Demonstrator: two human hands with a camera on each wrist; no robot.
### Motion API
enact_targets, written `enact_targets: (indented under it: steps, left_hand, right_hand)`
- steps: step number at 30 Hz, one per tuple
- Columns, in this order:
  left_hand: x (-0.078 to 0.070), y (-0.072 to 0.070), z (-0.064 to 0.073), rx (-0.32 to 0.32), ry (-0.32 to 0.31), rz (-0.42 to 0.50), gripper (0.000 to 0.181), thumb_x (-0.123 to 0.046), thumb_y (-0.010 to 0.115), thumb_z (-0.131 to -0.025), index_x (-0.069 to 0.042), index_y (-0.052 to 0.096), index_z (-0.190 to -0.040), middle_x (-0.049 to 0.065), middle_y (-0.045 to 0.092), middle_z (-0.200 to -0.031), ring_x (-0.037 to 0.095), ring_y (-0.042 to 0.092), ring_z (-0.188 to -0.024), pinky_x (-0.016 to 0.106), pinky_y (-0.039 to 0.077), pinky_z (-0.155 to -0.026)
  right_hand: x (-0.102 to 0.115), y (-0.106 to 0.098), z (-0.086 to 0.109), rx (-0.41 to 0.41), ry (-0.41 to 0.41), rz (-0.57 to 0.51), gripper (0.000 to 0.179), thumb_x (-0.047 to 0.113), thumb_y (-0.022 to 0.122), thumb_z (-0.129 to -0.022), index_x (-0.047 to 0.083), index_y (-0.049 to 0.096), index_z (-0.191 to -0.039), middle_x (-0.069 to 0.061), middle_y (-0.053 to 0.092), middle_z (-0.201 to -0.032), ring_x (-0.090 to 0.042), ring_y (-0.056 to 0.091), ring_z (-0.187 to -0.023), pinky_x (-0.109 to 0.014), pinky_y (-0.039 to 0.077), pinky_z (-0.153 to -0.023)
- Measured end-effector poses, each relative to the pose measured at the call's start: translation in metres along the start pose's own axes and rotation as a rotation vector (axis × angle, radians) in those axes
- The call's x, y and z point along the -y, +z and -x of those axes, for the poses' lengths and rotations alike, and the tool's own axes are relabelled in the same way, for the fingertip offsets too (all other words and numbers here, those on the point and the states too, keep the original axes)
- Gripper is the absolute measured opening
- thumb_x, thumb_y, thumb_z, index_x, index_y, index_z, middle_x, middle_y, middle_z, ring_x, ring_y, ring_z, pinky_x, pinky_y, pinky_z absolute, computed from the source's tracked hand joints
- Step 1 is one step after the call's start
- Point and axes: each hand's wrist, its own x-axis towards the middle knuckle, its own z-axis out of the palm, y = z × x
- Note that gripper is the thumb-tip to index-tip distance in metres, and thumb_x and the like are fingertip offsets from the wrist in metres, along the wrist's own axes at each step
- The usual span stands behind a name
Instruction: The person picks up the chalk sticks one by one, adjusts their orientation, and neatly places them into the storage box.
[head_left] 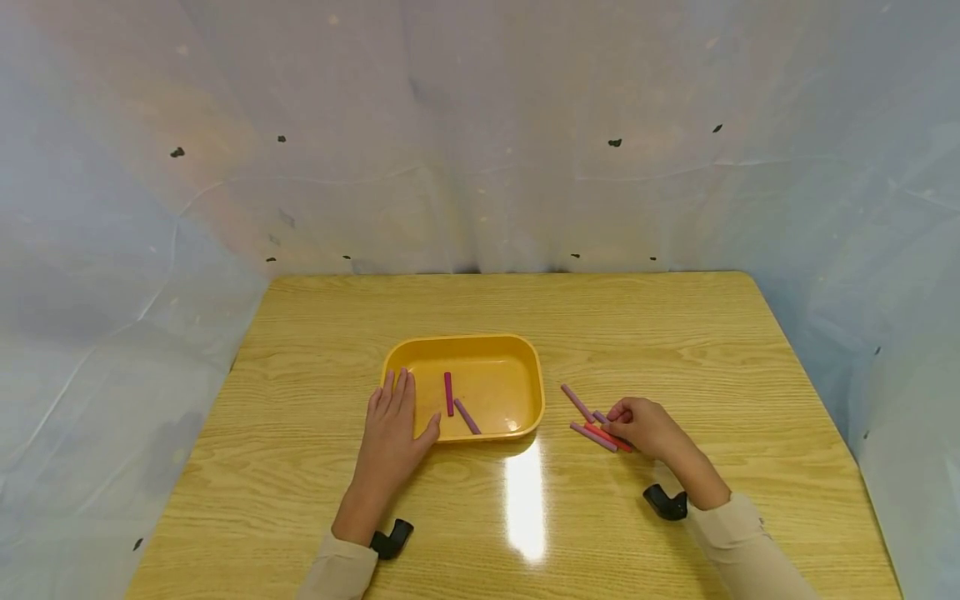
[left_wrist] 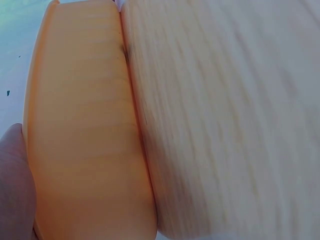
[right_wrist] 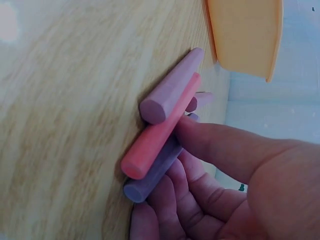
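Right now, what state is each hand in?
Left hand: open, resting on the yellow tray.
Right hand: closed, pinching the purple chalk stick.

The person wore long, pale tan cloth sleeves. The left sleeve (head_left: 341,571) was plain and stopped at the wrist. The right sleeve (head_left: 753,546) had a wide band at its end, some soft creases, and a tiny grey spot near its outer edge. A small black bent piece (head_left: 393,539), stubby like a little elbow, stuck out by the left wrist, on the thumb side. Its black twin (head_left: 666,502) poked out by the right wrist. The left grip (head_left: 392,429) and the right grip (head_left: 647,427) were bare hands.
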Motion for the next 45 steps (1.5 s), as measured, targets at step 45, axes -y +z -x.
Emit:
enact_targets:
  steps: [45]
  left_hand:
    - [-0.002,-0.002,0.000,0.001,-0.010,0.001,0.077,-0.047,0.048,-0.090,0.003,0.026,-0.144,0.018,0.025,-0.149,0.028,0.011,-0.140,0.047,0.010,-0.110]
  right_hand:
    - [-0.011,-0.020,-0.005,0.052,-0.019,-0.421,0.043,0.031,0.050,-0.096,-0.009,0.057,-0.110,-0.019,0.060,-0.096,-0.028,0.058,-0.085,-0.031,0.050,-0.072]
